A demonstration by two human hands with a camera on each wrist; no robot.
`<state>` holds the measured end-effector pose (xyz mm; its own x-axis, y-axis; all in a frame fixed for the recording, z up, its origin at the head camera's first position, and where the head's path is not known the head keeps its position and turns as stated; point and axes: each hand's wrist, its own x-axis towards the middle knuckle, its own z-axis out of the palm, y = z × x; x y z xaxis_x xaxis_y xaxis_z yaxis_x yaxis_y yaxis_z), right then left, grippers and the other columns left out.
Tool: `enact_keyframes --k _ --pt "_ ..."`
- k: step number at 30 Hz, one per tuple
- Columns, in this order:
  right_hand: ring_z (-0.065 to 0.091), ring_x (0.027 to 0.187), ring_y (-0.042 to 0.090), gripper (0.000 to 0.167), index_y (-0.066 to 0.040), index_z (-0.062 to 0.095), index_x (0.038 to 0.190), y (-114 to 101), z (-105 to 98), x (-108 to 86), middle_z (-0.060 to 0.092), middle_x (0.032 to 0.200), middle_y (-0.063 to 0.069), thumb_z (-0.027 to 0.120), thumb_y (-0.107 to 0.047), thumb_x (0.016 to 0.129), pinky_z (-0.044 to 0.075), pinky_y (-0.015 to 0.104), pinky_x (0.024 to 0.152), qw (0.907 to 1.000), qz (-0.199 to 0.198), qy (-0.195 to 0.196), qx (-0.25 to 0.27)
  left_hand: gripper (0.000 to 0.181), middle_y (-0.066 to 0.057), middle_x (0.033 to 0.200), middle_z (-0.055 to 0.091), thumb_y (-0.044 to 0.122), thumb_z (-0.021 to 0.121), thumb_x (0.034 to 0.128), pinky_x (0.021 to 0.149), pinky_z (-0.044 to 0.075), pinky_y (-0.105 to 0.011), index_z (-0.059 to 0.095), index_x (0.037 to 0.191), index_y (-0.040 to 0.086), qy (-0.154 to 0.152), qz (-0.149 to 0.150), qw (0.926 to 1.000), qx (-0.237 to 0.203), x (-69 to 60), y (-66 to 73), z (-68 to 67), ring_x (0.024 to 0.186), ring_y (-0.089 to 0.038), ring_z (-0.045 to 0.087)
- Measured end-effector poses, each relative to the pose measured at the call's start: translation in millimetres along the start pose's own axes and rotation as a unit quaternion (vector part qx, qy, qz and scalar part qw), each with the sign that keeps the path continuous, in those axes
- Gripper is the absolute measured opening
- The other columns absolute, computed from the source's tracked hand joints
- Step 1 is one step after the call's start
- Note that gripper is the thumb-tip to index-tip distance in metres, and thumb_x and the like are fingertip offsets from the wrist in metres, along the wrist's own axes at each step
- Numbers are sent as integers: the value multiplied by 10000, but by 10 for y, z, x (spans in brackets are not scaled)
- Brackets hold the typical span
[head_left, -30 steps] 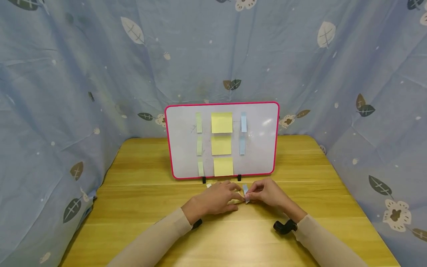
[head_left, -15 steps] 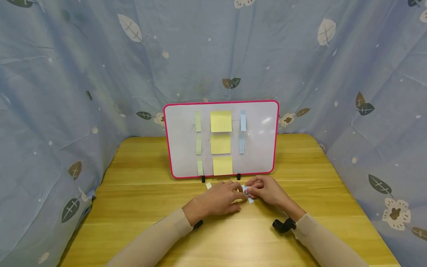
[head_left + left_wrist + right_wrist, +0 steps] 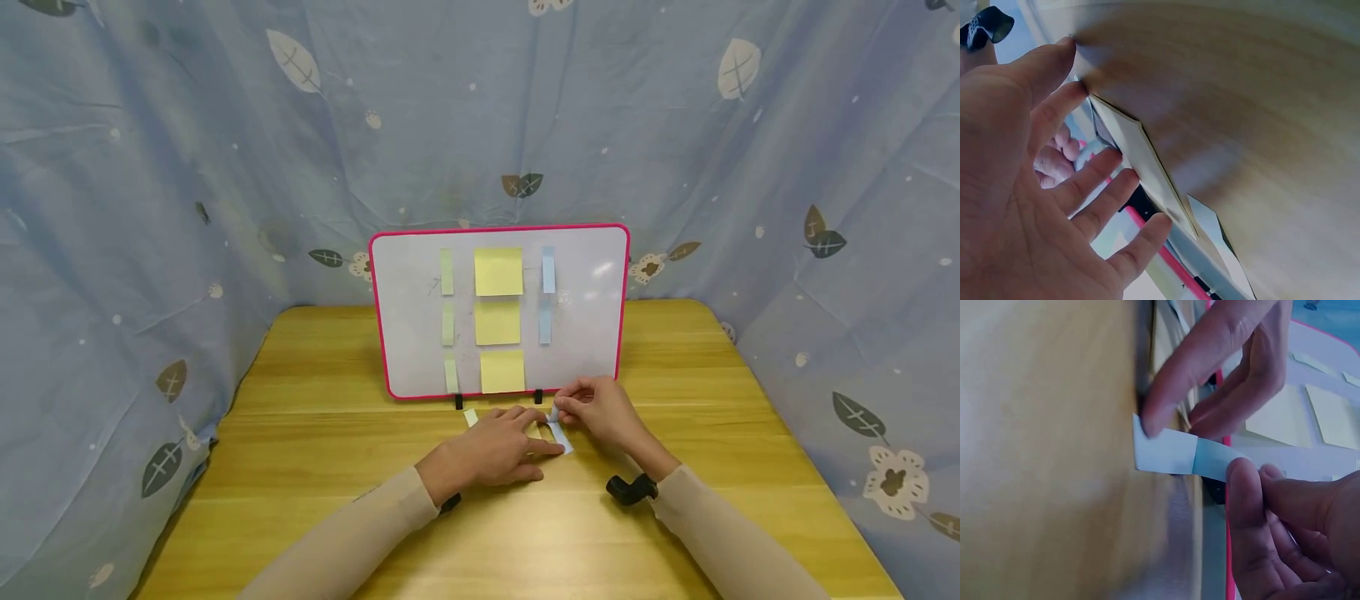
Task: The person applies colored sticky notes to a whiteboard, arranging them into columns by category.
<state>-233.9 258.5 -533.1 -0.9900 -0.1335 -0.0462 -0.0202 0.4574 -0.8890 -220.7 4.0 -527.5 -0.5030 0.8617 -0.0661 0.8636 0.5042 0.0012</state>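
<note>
On the table before the whiteboard lies a small pad of narrow blue sticky notes [image 3: 560, 437]. One fingertip of my left hand [image 3: 491, 448] presses on the near end of this pad [image 3: 1163, 453], the other fingers spread and fairly straight. Between thumb and index finger my right hand [image 3: 606, 417] pinches the far end of the top blue sticky note [image 3: 1213, 459], which bends up from the pad. Partly hidden beneath my left hand is a yellow sticky note pad [image 3: 1138, 159]. A pale green strip pad [image 3: 470, 417] shows just beyond the left hand.
A pink-framed whiteboard [image 3: 408, 333] stands upright on black feet [image 3: 459, 402]. It bears a column of green strips [image 3: 447, 323], a column of yellow squares [image 3: 497, 322] and two blue strips [image 3: 545, 322]. A patterned blue curtain [image 3: 420, 125] surrounds the wooden table [image 3: 315, 433].
My right hand has moved away toward the whiteboard, lifting the end of the top blue note. My left fingertip now presses the near end of the pad, which has turned slightly.
</note>
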Motion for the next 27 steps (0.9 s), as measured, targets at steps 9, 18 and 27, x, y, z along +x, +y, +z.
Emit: enact_keyframes --k 9,18,27 --pt "861 809 223 113 -24 865 1026 -26 43 142 876 893 99 835 -114 1087 660 201 727 9963 -325 459 -646 514 -100 1845 437 571 622 1187 1275 562 -513 585 1696 504 -2 -35 9998 181 -32 54 24 1708 -286 428" --pt "849 791 172 106 -49 868 1006 -24 36 179 872 917 82 841 -117 1083 630 171 700 9886 -595 837 -1101 501 64 1795 528 529 617 1203 1342 516 -470 628 1687 400 127 480 9976 474 13 34 -5 1727 -301 457" --pt "883 863 248 145 -23 851 1091 -102 -80 192 884 992 146 798 -154 1125 642 183 722 9870 -682 1168 -870 486 71 1755 588 465 621 1215 1382 471 -470 635 1690 365 -161 527 9985 -57 44 -34 -38 1721 -265 476"
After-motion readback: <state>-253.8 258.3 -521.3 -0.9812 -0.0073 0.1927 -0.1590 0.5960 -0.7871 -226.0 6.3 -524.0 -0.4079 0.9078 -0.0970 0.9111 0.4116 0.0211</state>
